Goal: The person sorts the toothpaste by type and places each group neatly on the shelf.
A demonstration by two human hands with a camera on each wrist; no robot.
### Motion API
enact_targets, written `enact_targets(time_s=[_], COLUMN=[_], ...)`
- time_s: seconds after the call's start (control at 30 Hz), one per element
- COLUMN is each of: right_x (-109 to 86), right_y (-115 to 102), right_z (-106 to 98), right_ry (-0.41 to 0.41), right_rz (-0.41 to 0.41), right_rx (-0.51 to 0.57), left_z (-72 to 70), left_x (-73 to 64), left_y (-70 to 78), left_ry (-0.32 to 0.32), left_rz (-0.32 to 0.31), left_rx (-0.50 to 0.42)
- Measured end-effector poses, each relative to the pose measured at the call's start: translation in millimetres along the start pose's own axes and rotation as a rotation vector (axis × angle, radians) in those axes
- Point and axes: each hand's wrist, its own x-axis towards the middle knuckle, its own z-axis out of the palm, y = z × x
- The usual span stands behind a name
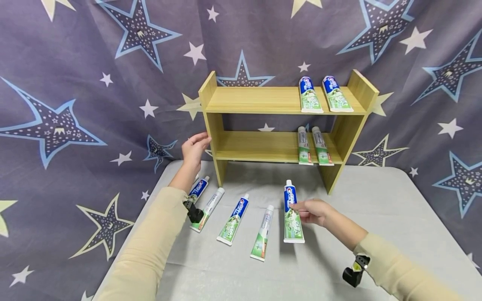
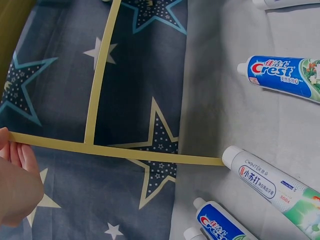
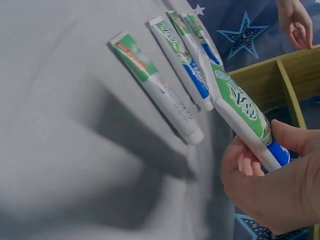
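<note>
My right hand (image 1: 314, 212) pinches a blue-and-green Crest toothpaste tube (image 1: 293, 228) between thumb and fingers. That tube is above the table, cap end away from me, as its shadow shows. In the right wrist view the thumb lies on the printed face of the held toothpaste tube (image 3: 242, 105), fingers beneath. My left hand (image 1: 193, 151) is at the left side panel of a two-tier wooden shelf (image 1: 256, 100). Its fingers hold the panel's front edge, seen at the border of the left wrist view. Two Crest tubes (image 1: 309, 98) lie on the upper tier, two slimmer grey-and-green tubes (image 1: 304, 146) on the lower, toward the right.
Several toothpaste tubes lie on the grey table (image 1: 226, 276) before the shelf: a grey-and-green tube (image 1: 262, 234), a Crest tube (image 1: 234, 220), another grey-and-green tube (image 1: 211, 209), and more partly behind my left forearm. A star-patterned curtain (image 1: 94, 167) hangs behind.
</note>
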Motion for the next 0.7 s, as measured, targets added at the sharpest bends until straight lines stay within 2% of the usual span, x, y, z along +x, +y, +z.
enact_targets(time_s=[0.13, 0.7], right_x=[-4.5, -25.1], right_y=[-10, -48], right_z=[-2, -4], right_ry=[-0.017, -0.001], right_rz=[-0.014, -0.027], right_rx=[-0.021, -0.100], left_z=[0.3, 1.1], left_x=[-1.0, -1.1], left_y=[0.8, 0.8], left_ry=[-0.006, 0.006], left_rz=[-0.001, -0.004], left_rx=[0.006, 0.005])
